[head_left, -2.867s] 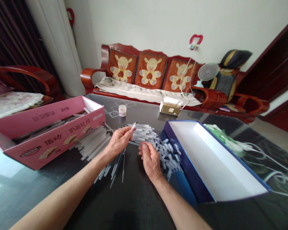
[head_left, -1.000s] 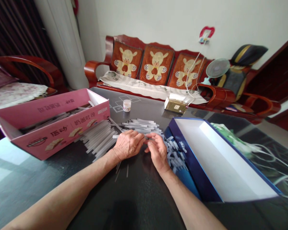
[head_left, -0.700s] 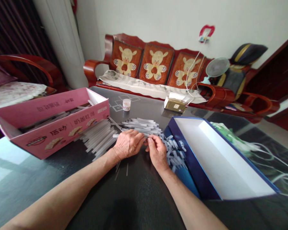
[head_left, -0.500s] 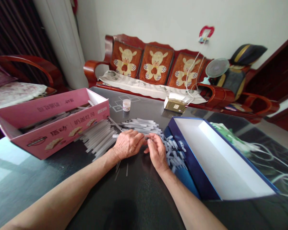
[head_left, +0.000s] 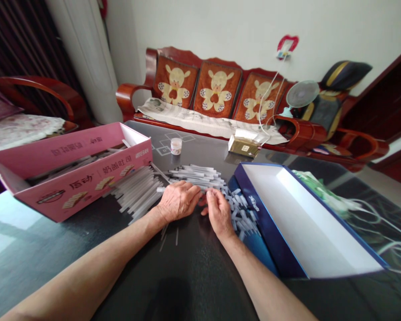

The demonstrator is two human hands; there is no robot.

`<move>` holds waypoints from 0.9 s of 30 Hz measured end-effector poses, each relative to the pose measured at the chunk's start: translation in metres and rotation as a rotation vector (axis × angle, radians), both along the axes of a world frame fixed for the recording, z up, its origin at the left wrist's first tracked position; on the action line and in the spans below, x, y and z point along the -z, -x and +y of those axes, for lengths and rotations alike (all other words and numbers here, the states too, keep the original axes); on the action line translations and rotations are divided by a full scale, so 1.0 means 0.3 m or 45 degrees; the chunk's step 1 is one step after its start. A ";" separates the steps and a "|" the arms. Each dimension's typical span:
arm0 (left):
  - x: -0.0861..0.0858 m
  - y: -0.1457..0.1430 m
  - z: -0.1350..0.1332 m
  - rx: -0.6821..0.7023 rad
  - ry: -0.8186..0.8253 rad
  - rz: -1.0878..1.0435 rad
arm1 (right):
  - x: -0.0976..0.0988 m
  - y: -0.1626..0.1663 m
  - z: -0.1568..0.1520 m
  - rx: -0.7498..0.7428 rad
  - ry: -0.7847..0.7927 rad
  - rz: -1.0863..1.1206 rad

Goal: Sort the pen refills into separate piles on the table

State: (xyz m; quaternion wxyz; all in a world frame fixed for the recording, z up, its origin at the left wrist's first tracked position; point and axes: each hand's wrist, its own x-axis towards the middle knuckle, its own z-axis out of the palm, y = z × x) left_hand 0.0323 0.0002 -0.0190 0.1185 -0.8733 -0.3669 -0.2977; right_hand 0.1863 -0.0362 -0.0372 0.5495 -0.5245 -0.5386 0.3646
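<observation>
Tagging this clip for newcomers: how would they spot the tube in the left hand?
On the dark table, find the long pink box at left. Right of it is the left hand, with the pale tube jutting out toward the box. It is held, while neighbouring tubes lie on the table.

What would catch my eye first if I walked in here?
Probably the left hand, holding a pale tube, and the right hand close beside it over a dark table. A long pink box stands to their left, a white-lined blue box to their right. Behind, three animal-patterned orange cushions lean on a wooden sofa.
</observation>
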 end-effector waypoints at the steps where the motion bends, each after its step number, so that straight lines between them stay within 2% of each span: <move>1: -0.001 -0.001 -0.001 0.001 0.000 0.003 | 0.001 -0.001 0.002 0.013 0.015 -0.036; 4: -0.004 -0.001 -0.001 -0.001 0.004 0.017 | 0.007 -0.004 0.005 -0.003 -0.021 -0.076; 7: -0.004 0.001 0.000 -0.012 0.005 0.023 | 0.006 -0.001 0.001 -0.070 -0.075 0.008; 13: -0.003 -0.002 -0.002 -0.010 0.003 0.028 | 0.003 -0.003 0.003 -0.016 0.036 -0.025; 20: -0.005 0.000 -0.001 -0.010 0.011 0.035 | 0.009 -0.006 0.004 -0.074 -0.024 0.005; 27: -0.001 0.000 -0.003 -0.007 0.013 0.035 | 0.000 -0.004 0.005 -0.038 0.040 -0.042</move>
